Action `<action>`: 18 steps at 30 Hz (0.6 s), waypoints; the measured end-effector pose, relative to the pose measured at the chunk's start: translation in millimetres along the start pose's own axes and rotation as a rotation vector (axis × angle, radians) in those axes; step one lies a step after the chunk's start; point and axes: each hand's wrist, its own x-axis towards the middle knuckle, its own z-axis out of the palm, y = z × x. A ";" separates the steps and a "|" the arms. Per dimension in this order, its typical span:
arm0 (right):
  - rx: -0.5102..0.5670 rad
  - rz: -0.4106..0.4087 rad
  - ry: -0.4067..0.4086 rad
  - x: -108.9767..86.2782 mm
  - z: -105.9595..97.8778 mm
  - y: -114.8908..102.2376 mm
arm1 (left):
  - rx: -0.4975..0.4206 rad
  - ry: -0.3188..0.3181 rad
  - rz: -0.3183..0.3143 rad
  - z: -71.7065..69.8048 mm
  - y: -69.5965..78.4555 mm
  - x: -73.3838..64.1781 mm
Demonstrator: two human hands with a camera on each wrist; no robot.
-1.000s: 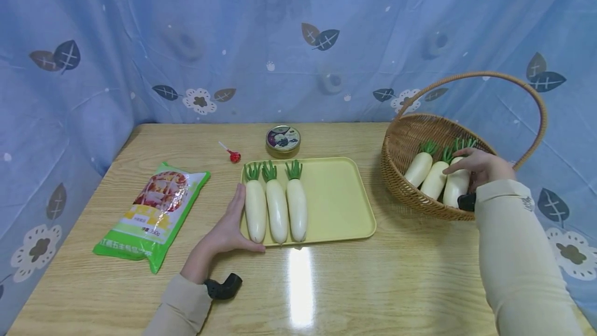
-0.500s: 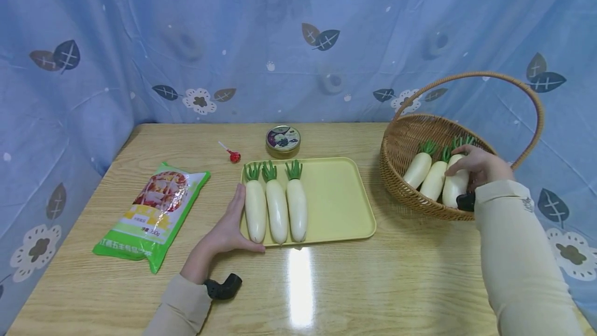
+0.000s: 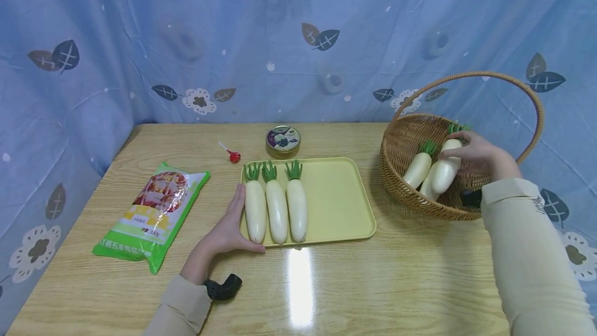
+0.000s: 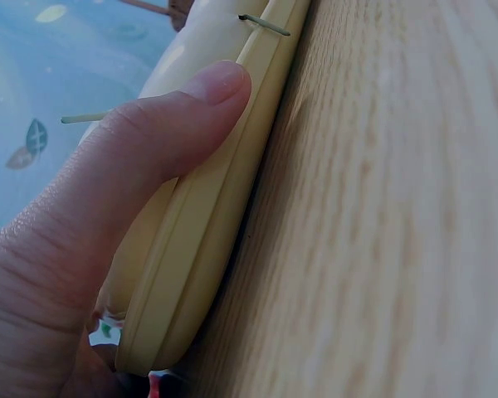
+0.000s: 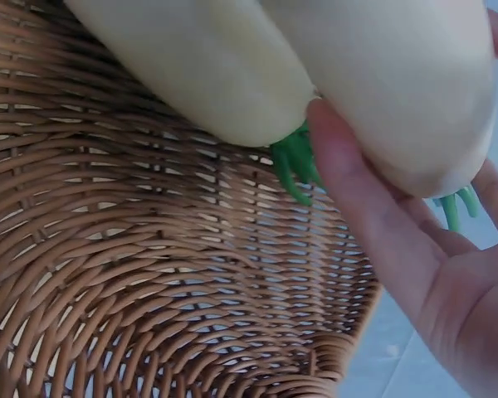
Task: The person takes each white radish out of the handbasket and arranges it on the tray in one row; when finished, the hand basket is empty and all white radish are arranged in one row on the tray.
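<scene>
In the head view, my right hand (image 3: 480, 153) grips a white radish (image 3: 446, 174) by its leafy end, inside the wicker basket (image 3: 410, 198). The right wrist view has thumb and fingers around this radish (image 5: 407, 91), beside another radish (image 5: 207, 75). Two other radishes show in the basket, one (image 3: 418, 169) to the left and one (image 3: 428, 186) partly covered by the held one. My left hand (image 3: 228, 229) holds the near-left corner of the yellow tray (image 3: 338, 201); its thumb (image 4: 191, 116) presses the rim. Three radishes (image 3: 278, 211) lie side by side on the tray's left half.
A green-edged food bag (image 3: 154, 211) lies at the left of the table. Behind the tray are a red lollipop (image 3: 234, 156) and a round tin (image 3: 283, 140). The tall basket handle (image 3: 536, 102) arches over the right arm. A blue curtain (image 3: 280, 40) surrounds the table.
My right hand has lifted the rightmost radish a little and brought it up and left, over the middle one. The basket shifted slightly left earlier. My left hand keeps its place.
</scene>
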 end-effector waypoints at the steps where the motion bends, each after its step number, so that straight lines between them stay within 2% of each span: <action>1: 0.002 -0.009 0.001 0.2 -0.1 -1.2 | -0.002 0.000 -0.001 -0.1 0.0 0.0; 11: 0.066 -0.064 0.019 -4.2 3.0 -22.5 | 0.005 0.002 0.002 0.1 -1.0 0.9; 18: 0.113 -0.065 0.003 -8.3 7.7 -38.5 | 0.000 -0.002 -0.004 -0.2 0.0 -0.7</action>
